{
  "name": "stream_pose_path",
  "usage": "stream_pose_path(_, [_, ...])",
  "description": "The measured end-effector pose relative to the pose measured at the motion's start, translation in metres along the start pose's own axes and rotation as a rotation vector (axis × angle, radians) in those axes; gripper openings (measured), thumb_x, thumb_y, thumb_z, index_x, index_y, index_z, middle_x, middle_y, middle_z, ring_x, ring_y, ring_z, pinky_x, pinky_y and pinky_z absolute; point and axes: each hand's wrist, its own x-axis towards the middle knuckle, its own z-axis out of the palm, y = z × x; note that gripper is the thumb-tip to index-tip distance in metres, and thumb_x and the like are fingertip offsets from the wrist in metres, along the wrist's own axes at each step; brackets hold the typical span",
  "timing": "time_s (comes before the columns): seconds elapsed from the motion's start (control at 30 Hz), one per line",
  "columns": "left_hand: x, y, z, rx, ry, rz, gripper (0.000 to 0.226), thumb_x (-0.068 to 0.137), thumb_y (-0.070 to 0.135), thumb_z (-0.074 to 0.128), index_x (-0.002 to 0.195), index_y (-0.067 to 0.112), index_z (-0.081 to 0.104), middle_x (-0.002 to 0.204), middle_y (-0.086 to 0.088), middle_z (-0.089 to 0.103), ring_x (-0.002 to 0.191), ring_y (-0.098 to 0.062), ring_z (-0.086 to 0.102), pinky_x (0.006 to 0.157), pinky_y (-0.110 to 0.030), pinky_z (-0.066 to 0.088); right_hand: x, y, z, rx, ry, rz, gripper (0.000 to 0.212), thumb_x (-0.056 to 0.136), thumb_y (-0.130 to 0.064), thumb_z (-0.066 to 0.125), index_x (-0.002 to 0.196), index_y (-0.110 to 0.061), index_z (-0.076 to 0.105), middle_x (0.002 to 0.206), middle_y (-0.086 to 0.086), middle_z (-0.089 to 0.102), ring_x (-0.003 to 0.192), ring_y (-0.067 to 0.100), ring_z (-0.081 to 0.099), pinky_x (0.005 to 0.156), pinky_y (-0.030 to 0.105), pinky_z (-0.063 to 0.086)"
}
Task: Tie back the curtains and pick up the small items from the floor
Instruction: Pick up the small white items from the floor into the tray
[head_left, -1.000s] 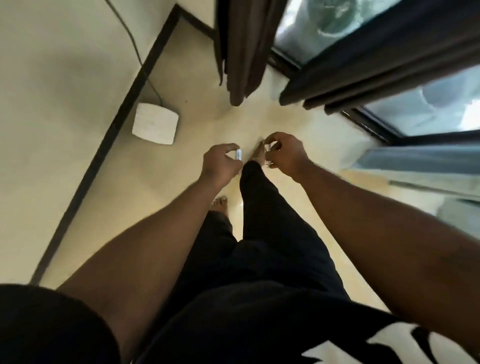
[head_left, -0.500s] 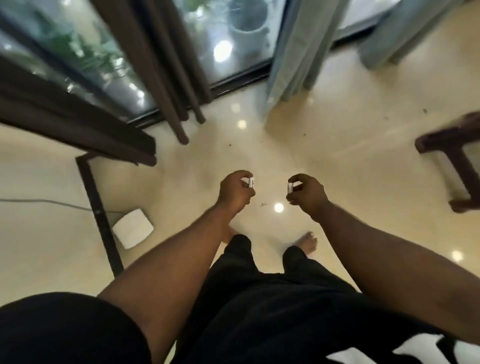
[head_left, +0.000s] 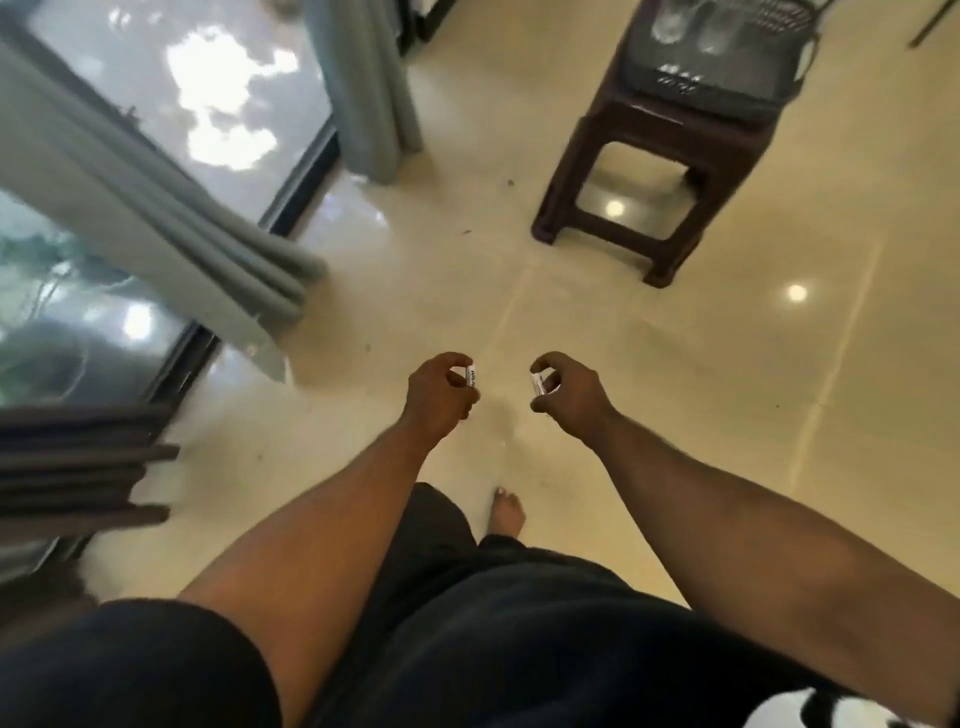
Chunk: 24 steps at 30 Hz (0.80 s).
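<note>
While both arms reach forward, the left hand (head_left: 439, 392) pinches a small white tube (head_left: 472, 376), and the right hand (head_left: 569, 389) pinches another small white piece (head_left: 536, 384).

We see a glossy, smooth tiled floor (head_left: 649, 364), matt grey cloth curtains (head_left: 171, 218), a dark, faintly shiny plastic stool (head_left: 670, 130), and reflective glass doors (head_left: 208, 93).

Domestic interior, living area of a home. Evidence: glossy cream tiled floor (head_left: 649, 364) reflecting ceiling lights; floor-length grey-green curtains (head_left: 171, 208) and dark brown curtains (head_left: 78, 478) hanging at a dark-framed sliding glass door (head_left: 208, 104) with greenery beyond; dark brown plastic stool (head_left: 660, 171) carrying a dark basket (head_left: 717, 57); occupant's bare foot (head_left: 509, 512) on the tiles.
</note>
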Motion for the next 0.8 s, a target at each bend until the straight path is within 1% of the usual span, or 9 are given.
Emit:
stream_pose_path(0.07, [0.017, 0.034, 0.028, 0.063, -0.06, 0.051, 0.04, 0.077, -0.01, 0.068, 0.11, 0.011, 0.064, 0.078, -0.013, 0.062, 0.061, -0.026, 0.058, 0.066, -0.044, 0.058, 0.013, 0.012, -0.036, 0.033, 0.058, 0.012, 0.044, 0.064, 0.006, 0.074, 0.095, -0.021, 0.059, 0.075, 0.003, 0.052, 0.065, 0.026, 0.053, 0.062, 0.037, 0.05])
stream_pose_path(0.1, [0.026, 0.051, 0.042, 0.095, -0.087, 0.071, 0.04, 0.077, -0.011, 0.067, 0.112, 0.009, 0.064, 0.076, -0.011, 0.061, 0.061, -0.026, 0.058, 0.066, -0.044, 0.058, 0.021, 0.017, -0.052, 0.047, 0.095, 0.019, 0.044, 0.064, 0.004, 0.076, 0.094, -0.022, 0.057, 0.077, 0.003, 0.051, 0.066, 0.027, 0.053, 0.063, 0.039, 0.051])
stream_pose_path(0.23, [0.074, 0.113, 0.093, 0.22, -0.152, 0.159, 0.041, 0.078, -0.006, 0.07, 0.115, 0.01, 0.063, 0.08, -0.01, 0.065, 0.067, -0.028, 0.064, 0.069, -0.044, 0.059, 0.061, 0.03, -0.118, 0.117, 0.225, 0.044, 0.042, 0.067, -0.001, 0.078, 0.099, -0.019, 0.058, 0.091, 0.008, 0.053, 0.077, 0.029, 0.055, 0.068, 0.045, 0.057])
stream_pose_path(0.3, [0.103, 0.146, 0.119, 0.25, -0.168, 0.189, 0.043, 0.077, -0.005, 0.071, 0.116, 0.012, 0.064, 0.085, -0.011, 0.066, 0.073, -0.027, 0.066, 0.073, -0.043, 0.061, 0.087, 0.029, -0.154, 0.166, 0.262, 0.076, 0.042, 0.069, 0.0, 0.079, 0.103, -0.014, 0.059, 0.089, 0.008, 0.054, 0.079, 0.028, 0.056, 0.072, 0.047, 0.057])
stream_pose_path(0.47, [0.174, 0.233, 0.177, 0.288, -0.239, 0.195, 0.044, 0.078, -0.006, 0.072, 0.118, 0.01, 0.063, 0.079, -0.01, 0.066, 0.065, -0.022, 0.064, 0.067, -0.043, 0.06, 0.159, 0.015, -0.243, 0.276, 0.326, 0.153, 0.042, 0.068, 0.006, 0.078, 0.1, -0.013, 0.06, 0.082, 0.006, 0.055, 0.074, 0.026, 0.056, 0.075, 0.048, 0.058])
stream_pose_path(0.53, [0.2, 0.268, 0.195, 0.307, -0.249, 0.204, 0.042, 0.078, -0.005, 0.072, 0.116, 0.01, 0.063, 0.078, -0.009, 0.066, 0.063, -0.02, 0.063, 0.065, -0.041, 0.059, 0.186, 0.007, -0.275, 0.32, 0.338, 0.184, 0.044, 0.066, 0.008, 0.078, 0.099, -0.015, 0.061, 0.082, 0.006, 0.055, 0.074, 0.026, 0.056, 0.076, 0.05, 0.058])
stream_pose_path(0.63, [0.244, 0.327, 0.224, 0.374, -0.238, 0.258, 0.04, 0.077, -0.002, 0.075, 0.114, 0.009, 0.063, 0.08, -0.007, 0.066, 0.066, -0.017, 0.064, 0.066, -0.034, 0.058, 0.232, -0.009, -0.326, 0.336, 0.335, 0.174, 0.049, 0.066, 0.008, 0.08, 0.108, -0.01, 0.062, 0.09, 0.009, 0.058, 0.082, 0.023, 0.056, 0.079, 0.045, 0.058])
stream_pose_path(0.73, [0.28, 0.376, 0.252, 0.397, -0.216, 0.267, 0.039, 0.075, -0.001, 0.075, 0.111, 0.009, 0.065, 0.085, -0.01, 0.068, 0.072, -0.023, 0.066, 0.067, -0.037, 0.06, 0.27, -0.025, -0.369, 0.338, 0.285, 0.146, 0.053, 0.067, 0.008, 0.079, 0.115, -0.004, 0.061, 0.094, 0.01, 0.057, 0.084, 0.021, 0.054, 0.067, 0.031, 0.052])
stream_pose_path(0.8, [0.309, 0.405, 0.272, 0.413, -0.182, 0.27, 0.036, 0.073, 0.0, 0.076, 0.106, 0.012, 0.066, 0.089, -0.012, 0.069, 0.074, -0.025, 0.067, 0.068, -0.038, 0.06, 0.302, -0.033, -0.397, 0.357, 0.263, 0.154, 0.054, 0.067, 0.008, 0.079, 0.115, -0.007, 0.061, 0.092, 0.007, 0.057, 0.083, 0.02, 0.054, 0.064, 0.025, 0.047])
